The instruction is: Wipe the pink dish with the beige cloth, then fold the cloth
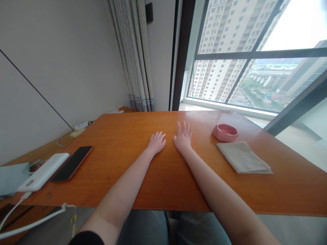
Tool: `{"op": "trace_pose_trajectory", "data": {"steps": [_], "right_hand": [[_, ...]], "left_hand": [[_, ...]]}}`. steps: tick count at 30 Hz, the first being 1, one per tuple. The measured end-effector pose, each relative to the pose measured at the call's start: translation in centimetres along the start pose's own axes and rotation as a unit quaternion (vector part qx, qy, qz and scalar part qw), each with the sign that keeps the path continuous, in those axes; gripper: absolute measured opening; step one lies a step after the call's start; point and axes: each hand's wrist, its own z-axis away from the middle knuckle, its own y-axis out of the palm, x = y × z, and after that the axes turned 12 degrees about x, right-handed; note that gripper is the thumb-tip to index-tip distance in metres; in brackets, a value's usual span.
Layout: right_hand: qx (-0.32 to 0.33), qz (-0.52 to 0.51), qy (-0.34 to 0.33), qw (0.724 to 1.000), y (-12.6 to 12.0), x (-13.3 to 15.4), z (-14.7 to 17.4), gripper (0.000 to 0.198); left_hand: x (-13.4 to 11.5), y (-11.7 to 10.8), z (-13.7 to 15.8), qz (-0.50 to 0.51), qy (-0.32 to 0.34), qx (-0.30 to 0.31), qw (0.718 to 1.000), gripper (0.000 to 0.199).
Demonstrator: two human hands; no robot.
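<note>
My left hand (156, 143) lies on the wooden table (122, 136), its fingers stretched out and holding nothing. Just to its right, my right hand (183, 137) rests palm down on the same tabletop with the fingers spread. A gap of bare wood separates the two hands. To the right of my right hand stands a pink bowl (224, 132) with a faceted outside. In front of the bowl, nearer to me, is a folded beige cloth (244, 158). Neither hand touches the bowl or the cloth.
At the table's left lie a dark-screened phone (73, 163) and a white power bank (43, 172) with a cable (33, 224) plugged in. A power strip (81, 126) sits by the wall. Behind the table are a curtain (135, 54) and a large window (230, 80).
</note>
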Motion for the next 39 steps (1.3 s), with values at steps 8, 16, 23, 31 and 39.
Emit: {"op": "trace_pose_trajectory", "data": {"steps": [8, 16, 23, 31, 39], "right_hand": [[-0.115, 0.059, 0.138, 0.982, -5.2, -11.5, -0.6, 0.057], [-0.103, 0.018, 0.261, 0.96, -6.2, -15.9, 0.0, 0.034], [-0.138, 0.011, 0.213, 0.967, -6.4, -13.9, -0.4, 0.033], [-0.032, 0.041, -0.103, 0.993, -4.7, -3.8, 0.8, 0.018], [0.032, -0.008, -0.268, 0.963, -2.4, 0.2, 3.0, 0.013]], "left_hand": [[0.0, 0.0, 0.0, 0.006, -0.003, 0.0, 1.0, 0.05], [0.2, 0.1, 0.0, 0.012, 0.003, -0.001, 1.0, 0.049], [0.1, 0.1, -0.1, 0.028, 0.009, -0.005, 1.0, 0.048], [-1.1, -0.8, 1.3, 0.111, 0.099, -0.109, 0.983, 0.085], [-1.8, -2.2, 2.2, 0.084, 0.209, -0.132, 0.965, 0.029]]}}
